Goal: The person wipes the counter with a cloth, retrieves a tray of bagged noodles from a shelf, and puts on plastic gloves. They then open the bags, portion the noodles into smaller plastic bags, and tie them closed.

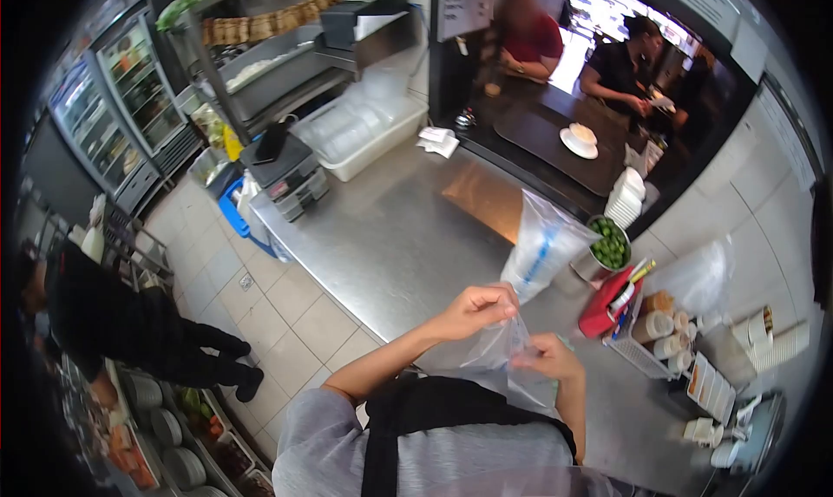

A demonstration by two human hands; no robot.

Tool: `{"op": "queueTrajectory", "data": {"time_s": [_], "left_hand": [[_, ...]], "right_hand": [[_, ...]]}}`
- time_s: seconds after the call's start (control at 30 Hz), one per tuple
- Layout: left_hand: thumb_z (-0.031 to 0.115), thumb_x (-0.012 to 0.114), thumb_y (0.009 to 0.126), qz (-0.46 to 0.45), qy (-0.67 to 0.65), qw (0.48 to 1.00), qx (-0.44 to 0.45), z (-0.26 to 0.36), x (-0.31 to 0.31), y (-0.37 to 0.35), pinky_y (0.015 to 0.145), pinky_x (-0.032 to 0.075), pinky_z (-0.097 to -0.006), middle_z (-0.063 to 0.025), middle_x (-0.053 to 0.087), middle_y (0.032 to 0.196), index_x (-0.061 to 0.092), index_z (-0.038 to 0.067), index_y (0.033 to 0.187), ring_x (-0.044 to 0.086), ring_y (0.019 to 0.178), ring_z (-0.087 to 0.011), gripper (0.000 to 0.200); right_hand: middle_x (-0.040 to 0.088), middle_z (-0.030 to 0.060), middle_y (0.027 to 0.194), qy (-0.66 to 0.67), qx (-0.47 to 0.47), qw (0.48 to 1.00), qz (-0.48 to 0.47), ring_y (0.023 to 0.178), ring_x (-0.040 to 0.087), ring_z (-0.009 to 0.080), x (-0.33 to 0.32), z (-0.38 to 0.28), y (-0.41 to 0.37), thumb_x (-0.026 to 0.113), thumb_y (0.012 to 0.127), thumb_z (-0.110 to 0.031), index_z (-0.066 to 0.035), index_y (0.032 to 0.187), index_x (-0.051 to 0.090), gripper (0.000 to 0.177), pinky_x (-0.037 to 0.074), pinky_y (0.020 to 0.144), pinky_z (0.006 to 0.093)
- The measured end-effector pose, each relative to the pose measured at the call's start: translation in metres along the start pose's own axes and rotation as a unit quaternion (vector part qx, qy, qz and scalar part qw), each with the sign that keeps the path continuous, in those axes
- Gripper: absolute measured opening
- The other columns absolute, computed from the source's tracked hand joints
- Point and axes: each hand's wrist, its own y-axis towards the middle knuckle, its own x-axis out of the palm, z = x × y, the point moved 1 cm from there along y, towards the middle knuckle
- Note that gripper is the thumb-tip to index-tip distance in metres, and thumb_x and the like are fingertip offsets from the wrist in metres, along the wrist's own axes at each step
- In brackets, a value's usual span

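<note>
My left hand (480, 311) is closed in a pinch on the top of a clear plastic bag (493, 351), in front of my chest. Lower and to the right, my right hand (552, 358) has its fingers curled round the side of the same thin plastic. Just beyond my left hand, a clear bag with blue print (545, 247) stands on the steel counter (408, 224), its contents whitish. A metal container of green limes (609, 244) is beside that printed bag.
On the right are a red holder (602, 306) and a basket of sauce bottles (652, 328). A white tub of plastic containers (369, 137) sits by a scale (282, 169). A dark tray (555, 146) lies at the pass window, with people behind it. Another person (130, 310) bends at left.
</note>
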Motion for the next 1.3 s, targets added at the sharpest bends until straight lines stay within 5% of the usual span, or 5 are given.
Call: {"op": "queueTrajectory", "data": {"time_s": [0.1, 0.2, 0.57, 1.07, 1.3], "left_hand": [[0.023, 0.052, 0.091, -0.164, -0.542, 0.790, -0.237, -0.015, -0.008, -0.007, 0.046, 0.037, -0.0171, -0.0003, 0.054, 0.069, 0.055, 0.004, 0.076, 0.048, 0.053, -0.0076, 0.024], [0.023, 0.050, 0.092, -0.152, -0.225, 0.866, -0.419, -0.018, 0.009, 0.000, 0.037, 0.032, -0.0144, -0.0012, 0.053, 0.064, 0.054, 0.003, 0.077, 0.046, 0.044, -0.0056, 0.026], [0.021, 0.057, 0.086, 0.091, 0.408, 0.891, 0.174, 0.007, -0.019, 0.124, 0.061, 0.044, -0.0284, -0.0059, 0.058, 0.069, 0.055, 0.006, 0.082, 0.059, 0.070, -0.0235, 0.015], [0.020, 0.049, 0.085, 0.107, 0.042, 0.952, -0.282, -0.105, -0.054, 0.128, 0.050, 0.049, -0.0242, -0.0042, 0.058, 0.076, 0.049, 0.007, 0.103, 0.058, 0.061, -0.0120, 0.022], [0.025, 0.042, 0.090, 0.202, 0.302, 0.899, -0.246, -0.174, -0.054, 0.082, 0.062, 0.051, -0.0338, -0.0106, 0.057, 0.088, 0.043, 0.009, 0.109, 0.059, 0.076, -0.0208, 0.025]], "right_hand": [[0.058, 0.0010, 0.066, 0.134, -0.117, 0.977, 0.115, 0.061, 0.053, 0.0083, -0.014, 0.008, -0.007, 0.065, 0.081, -0.019, -0.003, 0.079, 0.060, 0.017, 0.042, 0.054, 0.0223], [0.055, 0.0024, 0.064, 0.289, -0.125, 0.932, 0.182, 0.052, 0.049, 0.0098, -0.022, 0.024, -0.009, 0.061, 0.083, -0.029, -0.005, 0.083, 0.056, 0.025, 0.041, 0.046, 0.0238], [0.054, -0.0004, 0.081, 0.097, -0.204, 0.852, 0.472, 0.072, 0.050, 0.0066, -0.078, -0.045, 0.040, 0.051, 0.089, -0.015, -0.003, 0.089, 0.054, 0.011, 0.040, 0.063, 0.0191], [0.060, 0.0050, 0.088, 0.274, -0.031, 0.882, 0.383, 0.074, 0.057, 0.0133, -0.127, 0.071, 0.090, 0.055, 0.083, -0.015, -0.002, 0.103, 0.057, 0.023, 0.048, 0.065, 0.0273], [0.059, 0.0222, 0.101, -0.192, 0.080, 0.834, 0.512, 0.095, 0.056, 0.0400, -0.110, 0.131, 0.101, 0.052, 0.079, -0.028, -0.006, 0.114, 0.050, 0.042, 0.044, 0.080, 0.0420]]}}
